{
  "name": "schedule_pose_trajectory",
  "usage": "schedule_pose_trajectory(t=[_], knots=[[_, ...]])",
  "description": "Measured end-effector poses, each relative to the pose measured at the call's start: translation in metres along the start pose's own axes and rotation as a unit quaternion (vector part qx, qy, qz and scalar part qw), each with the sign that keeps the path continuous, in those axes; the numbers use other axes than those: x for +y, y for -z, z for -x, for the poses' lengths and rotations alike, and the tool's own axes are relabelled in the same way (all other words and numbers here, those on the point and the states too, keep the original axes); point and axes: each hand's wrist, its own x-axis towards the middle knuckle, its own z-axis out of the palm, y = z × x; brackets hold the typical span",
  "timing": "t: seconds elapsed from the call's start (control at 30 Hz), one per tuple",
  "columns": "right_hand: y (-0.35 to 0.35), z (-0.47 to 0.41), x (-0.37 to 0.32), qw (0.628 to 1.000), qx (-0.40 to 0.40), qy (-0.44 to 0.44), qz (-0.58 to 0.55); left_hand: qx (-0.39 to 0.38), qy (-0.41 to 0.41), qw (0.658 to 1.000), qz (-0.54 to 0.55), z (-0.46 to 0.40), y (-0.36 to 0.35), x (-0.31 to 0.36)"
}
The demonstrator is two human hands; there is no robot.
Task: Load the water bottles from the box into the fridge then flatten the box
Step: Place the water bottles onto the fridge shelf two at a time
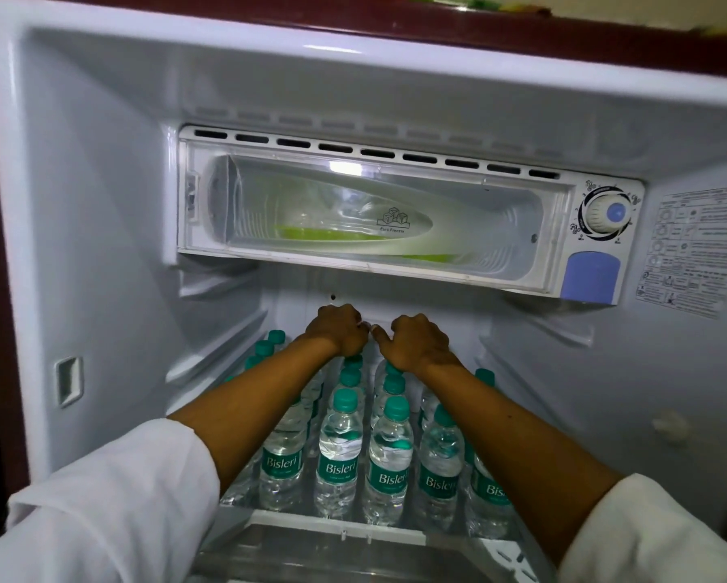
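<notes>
From the head view, the loading step is in hand; the left hand and the right hand reach to the back of the fridge, under the freezer box; their fingers look curled over the back water bottles, but I cannot tell if they hold any; the bottles stand upright in rows on the shelf; the cardboard box is not in sight; next, I think, more bottles are fetched.
</notes>
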Motion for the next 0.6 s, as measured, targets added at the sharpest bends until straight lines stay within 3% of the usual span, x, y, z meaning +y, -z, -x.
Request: schedule_pose_trajectory(t=[0.33, 0.6], knots=[[0.02, 0.05, -0.02, 0.999, -0.022, -0.024, -0.021, 0.028, 0.005, 0.999, -0.046, 0.067, 0.019, -0.005], [0.011, 0.114, -0.034, 0.988, 0.091, 0.089, -0.089, 0.085, -0.071, 0.984, -0.136, 0.157, 0.028, -0.02]])
